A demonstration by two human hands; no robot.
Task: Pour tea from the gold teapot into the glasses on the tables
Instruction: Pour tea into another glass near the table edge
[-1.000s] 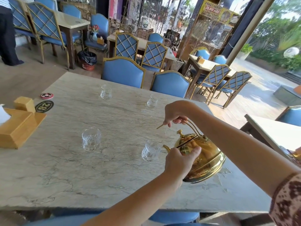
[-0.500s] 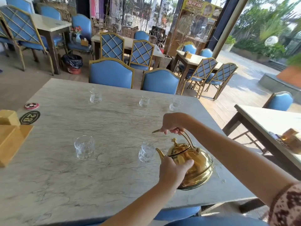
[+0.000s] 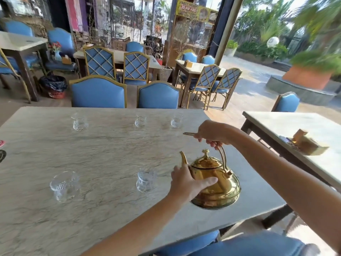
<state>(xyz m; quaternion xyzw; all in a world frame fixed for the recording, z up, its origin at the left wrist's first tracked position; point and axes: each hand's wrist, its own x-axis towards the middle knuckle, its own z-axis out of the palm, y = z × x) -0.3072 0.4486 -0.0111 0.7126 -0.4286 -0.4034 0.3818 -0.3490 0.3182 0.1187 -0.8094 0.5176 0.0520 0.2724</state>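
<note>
The gold teapot (image 3: 215, 183) hangs upright just above the marble table (image 3: 103, 156), its spout pointing left. My right hand (image 3: 212, 133) grips its arched handle from above. My left hand (image 3: 188, 182) rests flat against the pot's left side and belly. A clear glass (image 3: 146, 180) stands just left of the spout, apart from it. Another glass (image 3: 64, 185) stands further left. Three more glasses (image 3: 79, 122) (image 3: 140, 121) (image 3: 176, 121) line the far edge.
Two blue chairs (image 3: 98, 93) (image 3: 158, 95) stand behind the table's far side. A second marble table (image 3: 299, 130) with a wooden tissue box (image 3: 306, 143) is at the right. A blue seat (image 3: 245, 244) lies below my arms.
The teapot has tipped back from a leftward tilt over the near glass to upright and moved slightly away from it. My view has swung to the right.
</note>
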